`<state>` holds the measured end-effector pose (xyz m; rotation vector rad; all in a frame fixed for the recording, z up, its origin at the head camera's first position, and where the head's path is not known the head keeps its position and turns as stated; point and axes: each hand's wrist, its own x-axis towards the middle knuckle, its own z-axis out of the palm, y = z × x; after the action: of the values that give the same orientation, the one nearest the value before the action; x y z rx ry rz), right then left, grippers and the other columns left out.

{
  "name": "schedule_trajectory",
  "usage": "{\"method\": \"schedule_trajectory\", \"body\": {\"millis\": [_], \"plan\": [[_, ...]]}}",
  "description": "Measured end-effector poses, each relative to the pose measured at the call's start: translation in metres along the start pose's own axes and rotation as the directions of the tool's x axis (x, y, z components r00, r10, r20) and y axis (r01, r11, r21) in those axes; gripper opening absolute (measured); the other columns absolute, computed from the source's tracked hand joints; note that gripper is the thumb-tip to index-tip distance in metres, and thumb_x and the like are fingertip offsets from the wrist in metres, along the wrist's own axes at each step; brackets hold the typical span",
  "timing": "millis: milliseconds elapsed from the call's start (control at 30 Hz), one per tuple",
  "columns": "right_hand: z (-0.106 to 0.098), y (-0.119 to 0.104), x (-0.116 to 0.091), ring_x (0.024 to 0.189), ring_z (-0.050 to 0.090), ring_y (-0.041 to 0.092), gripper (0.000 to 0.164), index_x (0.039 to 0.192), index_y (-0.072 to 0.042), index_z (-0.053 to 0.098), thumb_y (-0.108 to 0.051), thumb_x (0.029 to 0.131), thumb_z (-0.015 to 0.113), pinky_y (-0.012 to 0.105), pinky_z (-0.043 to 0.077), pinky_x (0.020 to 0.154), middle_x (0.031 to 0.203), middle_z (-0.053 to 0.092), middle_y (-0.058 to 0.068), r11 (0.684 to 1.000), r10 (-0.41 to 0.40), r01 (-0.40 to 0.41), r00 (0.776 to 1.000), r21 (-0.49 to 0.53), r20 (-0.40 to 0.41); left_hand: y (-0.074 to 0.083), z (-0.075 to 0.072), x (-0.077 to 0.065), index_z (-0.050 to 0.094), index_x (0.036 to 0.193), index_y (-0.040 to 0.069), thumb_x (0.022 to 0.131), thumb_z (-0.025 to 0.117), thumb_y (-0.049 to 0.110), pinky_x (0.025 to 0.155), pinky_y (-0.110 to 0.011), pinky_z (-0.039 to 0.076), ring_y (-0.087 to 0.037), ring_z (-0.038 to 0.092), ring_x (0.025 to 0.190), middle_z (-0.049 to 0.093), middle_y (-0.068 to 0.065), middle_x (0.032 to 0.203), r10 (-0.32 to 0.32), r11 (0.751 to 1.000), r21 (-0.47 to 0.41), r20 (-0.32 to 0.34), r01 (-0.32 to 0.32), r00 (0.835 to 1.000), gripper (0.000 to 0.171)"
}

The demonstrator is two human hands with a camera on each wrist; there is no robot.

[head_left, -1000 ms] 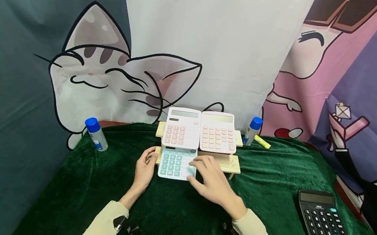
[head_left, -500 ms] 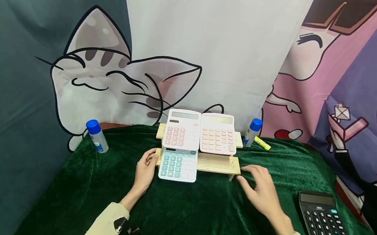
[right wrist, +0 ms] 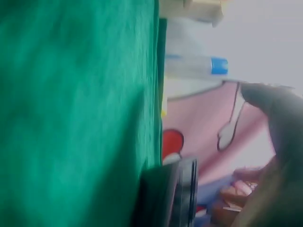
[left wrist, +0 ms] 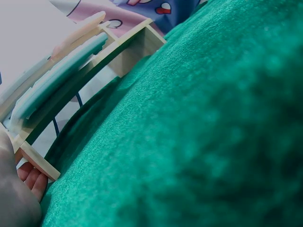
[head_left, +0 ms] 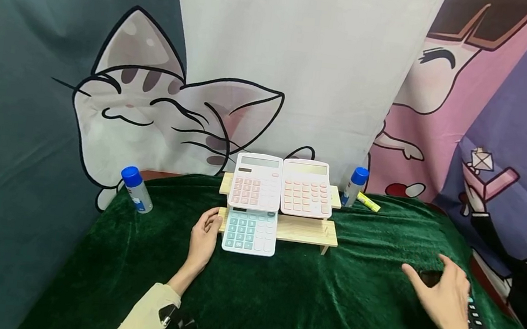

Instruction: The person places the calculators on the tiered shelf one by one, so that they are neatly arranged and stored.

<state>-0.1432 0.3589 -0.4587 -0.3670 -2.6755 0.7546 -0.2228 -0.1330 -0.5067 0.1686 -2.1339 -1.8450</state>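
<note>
My left hand (head_left: 203, 239) grips the left end of a two-tier wooden stand (head_left: 307, 230); in the left wrist view its fingers (left wrist: 33, 178) curl behind the stand's end piece. A teal and white calculator (head_left: 250, 232) leans on the lower tier at the left. Two white calculators with pink keys, one left (head_left: 256, 183) and one right (head_left: 307, 188), sit side by side on the upper tier. Over a black calculator (head_left: 478, 326) at the right, my right hand (head_left: 445, 299) is spread, thumb apart from the fingers, holding nothing. It hides much of that calculator.
A blue-capped bottle (head_left: 137, 191) stands left of the wooden stand. Another blue-capped bottle (head_left: 355, 187) and a yellow-green tube (head_left: 369, 202) are behind it at the right. Dark green cloth (head_left: 266, 311) covers the table, with a printed curtain (head_left: 332, 74) behind.
My right hand has left the teal calculator, which stays on the lower tier, and moved right to the black calculator. The left hand has kept its place at the stand.
</note>
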Motion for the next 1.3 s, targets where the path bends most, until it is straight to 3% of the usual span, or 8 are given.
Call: {"method": "schedule_trajectory", "body": {"millis": [100,167,233,400,533,833,1067,1300], "plan": [[-0.008,0.016,0.000,0.124,0.004,0.056,0.111,0.141,0.003,0.005,-0.067,0.072,0.055,0.066,0.013,0.089,0.137,0.008,0.038,0.982,0.158,-0.144,0.982,-0.123,0.108,0.000,0.000,0.000,0.052,0.121,0.018,0.091,0.050,0.032,0.076,-0.017,0.043,-0.010,0.056,0.093,0.060,0.001,0.107,-0.003,1.000,0.002,-0.003,0.003,1.000,0.033],[-0.012,0.026,0.000,0.120,0.005,0.057,0.118,0.139,0.008,0.001,-0.074,0.069,0.051,0.066,0.014,0.087,0.133,0.006,0.042,0.958,0.240,-0.203,0.955,-0.203,0.177,0.000,0.000,0.000,0.053,0.121,0.018,0.091,0.050,0.032,0.077,-0.017,0.043,-0.010,0.056,0.093,0.060,0.001,0.107,-0.004,1.000,0.004,-0.004,0.004,1.000,0.033],[-0.016,0.034,0.001,0.112,0.015,0.058,0.123,0.135,0.012,0.004,-0.079,0.065,0.047,0.064,0.020,0.083,0.123,0.011,0.045,0.929,0.321,-0.256,0.916,-0.268,0.240,0.000,0.001,0.000,0.053,0.120,0.018,0.091,0.050,0.032,0.077,-0.017,0.043,-0.009,0.056,0.093,0.060,0.001,0.106,-0.007,1.000,0.005,-0.005,0.007,1.000,0.032],[-0.022,0.041,0.000,0.082,0.034,0.045,0.118,0.114,0.015,0.011,-0.085,0.060,0.043,0.052,0.030,0.068,0.097,0.023,0.034,0.852,0.497,-0.356,0.781,-0.384,0.378,0.000,0.001,0.000,0.053,0.121,0.018,0.091,0.050,0.034,0.079,-0.019,0.043,-0.009,0.056,0.094,0.060,0.002,0.107,-0.004,1.000,0.005,-0.001,0.004,1.000,0.034],[-0.023,0.041,-0.001,0.081,0.035,0.045,0.122,0.117,0.014,0.007,-0.084,0.057,0.047,0.054,0.031,0.067,0.099,0.021,0.035,0.824,0.542,-0.372,0.735,-0.427,0.407,-0.002,0.002,0.000,0.052,0.121,0.019,0.091,0.050,0.035,0.080,-0.020,0.043,-0.009,0.056,0.094,0.060,0.002,0.108,-0.007,1.000,0.008,-0.003,0.007,1.000,0.034],[-0.023,0.047,-0.005,0.093,0.029,0.056,0.136,0.133,0.016,-0.003,-0.084,0.056,0.049,0.062,0.030,0.072,0.113,0.017,0.043,0.836,0.497,-0.298,0.767,-0.461,0.406,0.002,0.000,0.000,0.052,0.123,0.018,0.091,0.050,0.031,0.080,-0.020,0.042,-0.012,0.055,0.095,0.059,-0.001,0.110,-0.037,0.999,-0.006,0.014,0.037,0.999,0.034],[-0.022,0.046,-0.003,0.092,0.027,0.055,0.135,0.133,0.013,0.006,-0.087,0.052,0.048,0.060,0.028,0.071,0.110,0.021,0.042,0.848,0.480,-0.299,0.784,-0.438,0.394,0.027,-0.003,-0.008,0.050,0.124,0.010,0.093,0.048,0.020,0.079,-0.020,0.042,-0.015,0.055,0.097,0.059,-0.008,0.113,-0.050,0.999,0.015,0.033,0.049,0.998,0.033],[-0.019,0.026,0.000,0.087,0.034,0.056,0.127,0.132,0.010,0.014,-0.087,0.055,0.044,0.057,0.030,0.061,0.109,0.027,0.043,0.905,0.318,-0.146,0.857,-0.400,0.406,0.031,-0.003,-0.011,0.048,0.126,0.008,0.093,0.047,0.020,0.080,-0.017,0.041,-0.016,0.054,0.098,0.058,-0.009,0.114,-0.045,0.999,0.025,0.028,0.045,0.999,0.035]]}}
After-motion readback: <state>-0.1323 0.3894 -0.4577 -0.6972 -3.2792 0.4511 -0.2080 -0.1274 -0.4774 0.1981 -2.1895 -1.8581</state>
